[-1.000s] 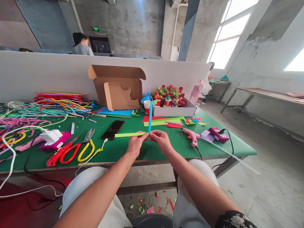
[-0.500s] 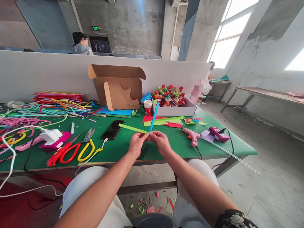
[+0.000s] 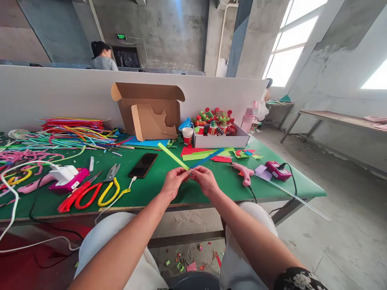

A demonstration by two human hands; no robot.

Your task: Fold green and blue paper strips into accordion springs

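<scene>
My left hand and my right hand meet over the front of the green table, fingertips pinched together. Between them they grip the near ends of two paper strips. The light green strip slants up and to the left from the fingers. The blue strip slants up and to the right. The strips come together at my fingertips, where the fingers hide the joint. A black phone lies to the left of my left hand, and a pink glue gun rests to the right of my right hand.
Scissors and red-handled pliers lie left, near a white charger with cables. Behind are many pipe cleaners, a cardboard box, paper cups, and a white box of crafts. Coloured paper lies ahead.
The blue strip has swung down to the right from nearly upright. The green strip's far end has risen, so the two now form a V. Both hands keep their pinch in nearly the same place.
</scene>
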